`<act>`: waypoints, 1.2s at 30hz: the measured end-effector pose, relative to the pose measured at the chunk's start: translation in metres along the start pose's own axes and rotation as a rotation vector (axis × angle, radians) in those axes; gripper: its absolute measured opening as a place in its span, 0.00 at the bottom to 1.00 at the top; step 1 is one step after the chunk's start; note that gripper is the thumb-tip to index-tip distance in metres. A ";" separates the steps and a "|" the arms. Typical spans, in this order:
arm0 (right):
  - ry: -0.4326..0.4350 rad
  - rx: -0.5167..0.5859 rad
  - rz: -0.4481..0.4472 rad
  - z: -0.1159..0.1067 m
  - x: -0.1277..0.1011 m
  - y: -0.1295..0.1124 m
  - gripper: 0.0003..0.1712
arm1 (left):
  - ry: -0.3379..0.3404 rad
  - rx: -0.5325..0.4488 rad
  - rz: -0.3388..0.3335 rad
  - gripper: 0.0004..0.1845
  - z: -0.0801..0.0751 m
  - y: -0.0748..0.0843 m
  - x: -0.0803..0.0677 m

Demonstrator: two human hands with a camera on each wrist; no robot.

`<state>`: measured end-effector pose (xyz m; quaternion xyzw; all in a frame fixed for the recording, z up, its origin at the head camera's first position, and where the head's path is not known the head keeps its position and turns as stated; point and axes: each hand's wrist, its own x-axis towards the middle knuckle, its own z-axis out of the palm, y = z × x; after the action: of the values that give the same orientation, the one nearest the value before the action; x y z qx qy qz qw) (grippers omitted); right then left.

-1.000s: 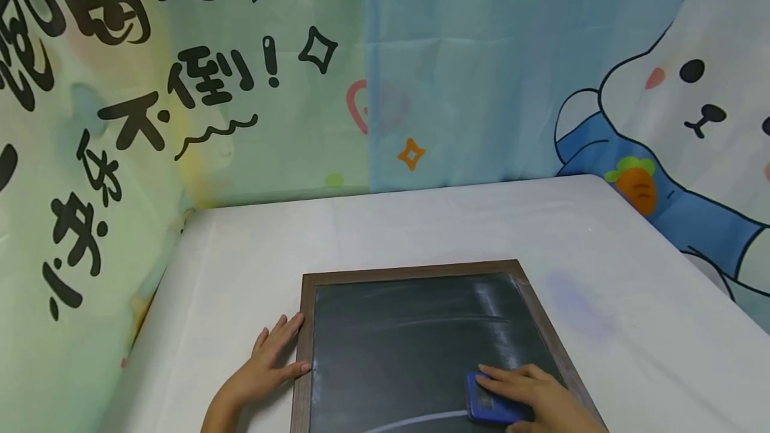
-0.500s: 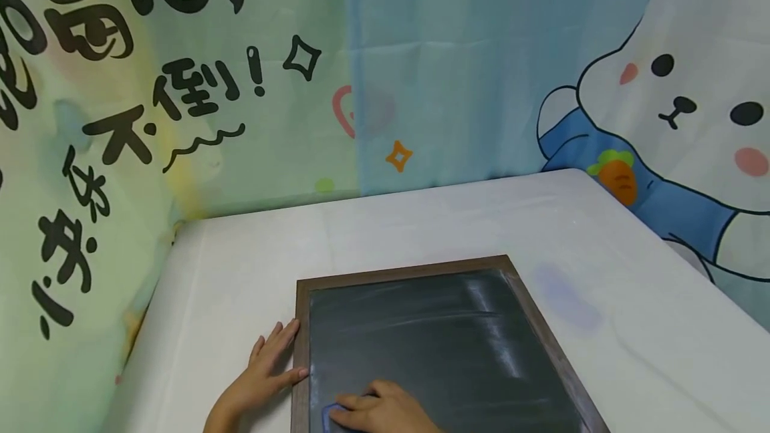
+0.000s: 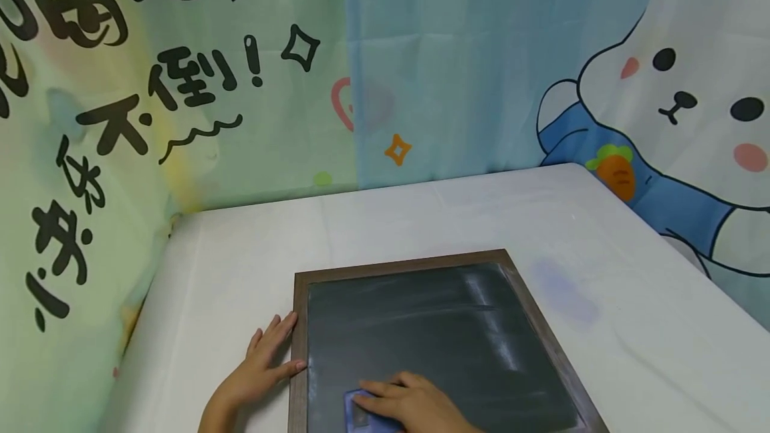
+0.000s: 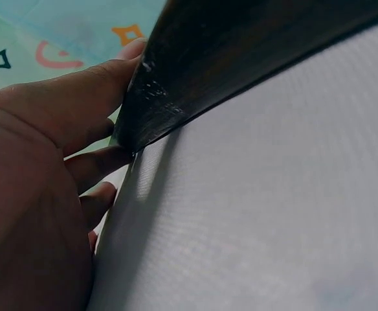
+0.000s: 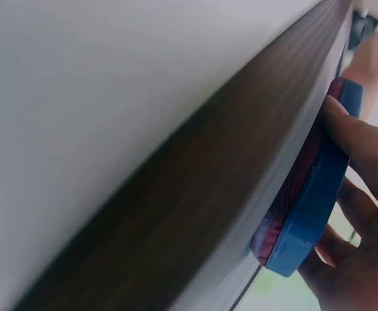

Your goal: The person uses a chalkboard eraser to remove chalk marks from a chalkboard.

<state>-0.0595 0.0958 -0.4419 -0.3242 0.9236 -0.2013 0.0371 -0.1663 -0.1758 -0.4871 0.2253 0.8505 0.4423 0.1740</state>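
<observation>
Your right hand (image 3: pixel 415 405) lies on the chalkboard (image 3: pixel 433 339), near its lower left corner, with the fingers curled over a blue eraser (image 3: pixel 361 414) and pressing it flat against the dark surface. In the right wrist view the thumb (image 5: pixel 357 139) sits on the eraser's (image 5: pixel 312 207) blue back, and its reddish pad meets the board just beside the wooden frame (image 5: pixel 195 188).

Your left hand (image 3: pixel 261 369) rests flat on the white table (image 3: pixel 385 219), fingers straight and slightly spread, holding nothing; the thumb touches the board's left frame edge. The left wrist view shows the thumb (image 4: pixel 79 97) lying along the dark frame (image 4: pixel 195 71), the other fingers on the table below it.

The chalkboard lies flat on the table in front of you, smeared with pale chalk streaks, brightest toward its right side. A faint bluish stain (image 3: pixel 562 293) marks the table just right of the board. Behind the table hangs a curtain (image 3: pixel 457 65) printed with a cartoon rabbit (image 3: pixel 692 92) and black lettering.
</observation>
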 end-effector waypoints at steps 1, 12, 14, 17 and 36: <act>-0.008 -0.001 0.029 -0.005 -0.010 0.008 0.33 | 0.002 -0.007 -0.003 0.43 0.000 0.000 0.000; 0.144 -0.117 -0.011 -0.026 -0.119 0.093 0.37 | 0.035 -0.028 0.025 0.42 -0.002 -0.003 -0.002; 0.095 -0.074 0.018 -0.032 -0.130 0.103 0.37 | 0.038 -0.045 0.023 0.42 -0.002 -0.004 -0.003; 0.043 -0.015 0.044 -0.037 -0.140 0.113 0.36 | 0.036 -0.051 0.033 0.41 -0.002 -0.004 -0.003; -0.001 0.251 -0.017 -0.030 -0.081 0.079 0.35 | 0.039 -0.005 0.075 0.42 -0.003 0.000 -0.002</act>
<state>-0.0479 0.2126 -0.4506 -0.3251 0.8883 -0.3153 0.0760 -0.1663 -0.1788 -0.4848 0.2480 0.8436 0.4549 0.1411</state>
